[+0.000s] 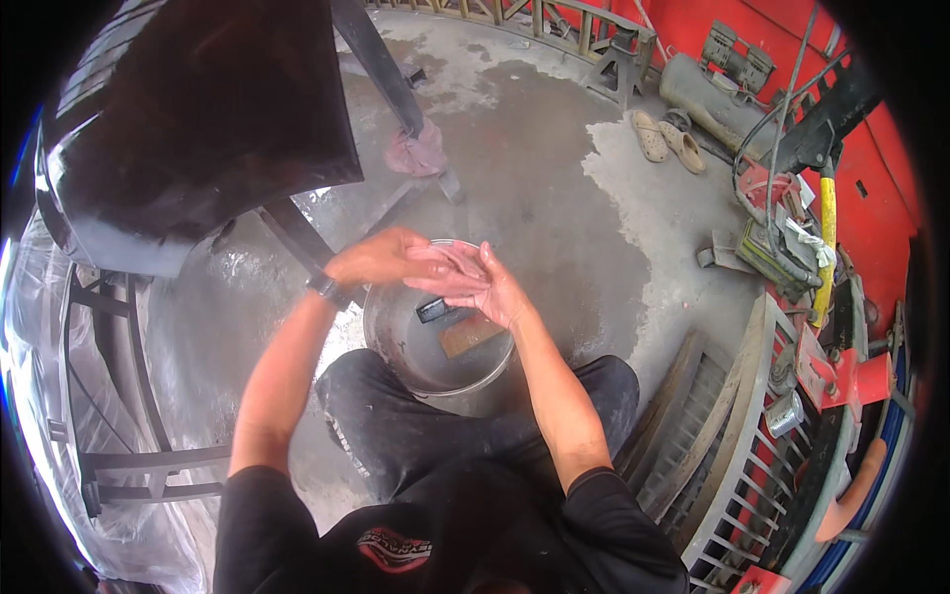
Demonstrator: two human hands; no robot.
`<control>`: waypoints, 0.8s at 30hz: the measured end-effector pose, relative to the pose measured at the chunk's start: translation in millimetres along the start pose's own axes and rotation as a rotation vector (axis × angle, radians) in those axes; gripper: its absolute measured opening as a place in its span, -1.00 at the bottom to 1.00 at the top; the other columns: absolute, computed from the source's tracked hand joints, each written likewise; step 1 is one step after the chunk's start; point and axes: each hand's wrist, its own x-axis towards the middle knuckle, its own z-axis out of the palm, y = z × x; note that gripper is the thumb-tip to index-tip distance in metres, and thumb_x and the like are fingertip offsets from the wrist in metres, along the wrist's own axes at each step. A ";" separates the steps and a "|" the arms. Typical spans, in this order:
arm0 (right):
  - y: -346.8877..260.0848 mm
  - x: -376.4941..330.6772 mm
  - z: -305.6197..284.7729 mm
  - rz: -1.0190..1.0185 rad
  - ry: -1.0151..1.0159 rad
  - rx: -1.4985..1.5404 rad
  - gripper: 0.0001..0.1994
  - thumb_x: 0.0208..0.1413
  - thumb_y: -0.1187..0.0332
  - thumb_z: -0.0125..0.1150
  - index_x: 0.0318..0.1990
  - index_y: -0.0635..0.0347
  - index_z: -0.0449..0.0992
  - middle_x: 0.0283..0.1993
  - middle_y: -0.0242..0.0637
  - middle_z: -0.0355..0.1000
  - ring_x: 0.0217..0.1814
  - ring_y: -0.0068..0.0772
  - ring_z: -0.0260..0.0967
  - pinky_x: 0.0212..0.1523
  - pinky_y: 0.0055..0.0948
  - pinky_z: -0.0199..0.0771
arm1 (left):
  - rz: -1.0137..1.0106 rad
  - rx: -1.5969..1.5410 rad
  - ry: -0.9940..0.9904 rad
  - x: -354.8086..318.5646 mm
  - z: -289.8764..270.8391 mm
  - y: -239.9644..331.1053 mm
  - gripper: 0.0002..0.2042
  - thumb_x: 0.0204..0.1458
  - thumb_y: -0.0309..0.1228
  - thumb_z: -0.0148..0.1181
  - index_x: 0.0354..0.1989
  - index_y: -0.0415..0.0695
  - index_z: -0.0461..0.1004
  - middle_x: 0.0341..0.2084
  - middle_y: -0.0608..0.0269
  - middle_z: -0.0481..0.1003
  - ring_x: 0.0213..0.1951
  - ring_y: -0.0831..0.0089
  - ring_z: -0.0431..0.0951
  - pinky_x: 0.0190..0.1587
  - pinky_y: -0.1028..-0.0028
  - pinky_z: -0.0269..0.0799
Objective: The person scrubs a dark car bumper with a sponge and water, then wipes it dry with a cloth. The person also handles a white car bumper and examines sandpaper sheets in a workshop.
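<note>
Above a round metal basin (377,348) of water, my two hands meet around a folded, wet-looking pink cloth (457,274). My left hand (381,259) grips it from the left, fingers curled over its edge. My right hand (504,295) holds its other side, with the palm turned up and the thumb raised. In the basin below are a small dark block (432,311) and a flat brown piece (469,336). The fingers under the cloth are partly hidden.
A dark glossy vehicle panel (218,129) rests at upper left on a stand with a pink rag (416,150) around its leg. Slatted grilles (737,426) lie at right. Clogs (665,141) sit on the wet floor; plastic sheeting (129,535) hangs at left.
</note>
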 end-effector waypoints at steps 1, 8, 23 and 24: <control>-0.1 -1.7 2.4 -0.058 0.030 -0.128 -0.55 0.33 -0.01 0.07 0.12 0.17 0.50 0.01 -0.18 0.54 0.07 -0.25 0.50 0.11 -0.16 0.51 | 0.015 -0.191 0.027 -1.8 6.1 -11.2 -0.63 0.16 -0.21 0.32 -0.02 -0.26 0.56 -0.15 0.25 0.63 -0.19 0.58 0.58 -0.10 0.51 0.50; 18.5 63.1 -38.5 -0.626 0.499 -0.698 -0.75 0.27 0.43 0.12 0.05 0.32 0.49 -0.09 -0.16 0.57 -0.08 -0.29 0.55 -0.05 -0.34 0.58 | -0.053 -1.542 0.156 62.0 129.0 -88.5 -0.45 0.23 0.19 0.02 0.23 0.11 0.36 0.07 0.30 0.46 0.10 0.34 0.45 0.13 0.11 0.42; -0.9 -4.6 -6.6 -1.109 -0.493 -2.420 -0.32 0.05 0.35 0.23 0.39 0.08 0.21 0.42 0.02 0.15 0.42 0.09 0.18 0.25 0.10 0.37 | -0.173 -0.362 -0.328 40.4 80.2 -110.2 -0.85 0.07 -0.31 0.31 -0.30 -0.10 0.54 -0.58 0.41 0.45 -0.65 0.70 0.29 -0.64 0.62 0.14; 3.7 -1.5 -4.7 -0.908 -0.469 -2.444 -0.37 0.07 0.36 0.18 0.36 0.12 0.24 0.39 0.02 0.21 0.36 0.06 0.26 0.17 0.06 0.44 | -0.183 -0.254 -0.272 42.2 83.9 -115.8 -0.77 -0.03 -0.25 0.36 -0.30 -0.12 0.57 -0.59 0.45 0.47 -0.62 0.60 0.36 -0.57 0.52 0.28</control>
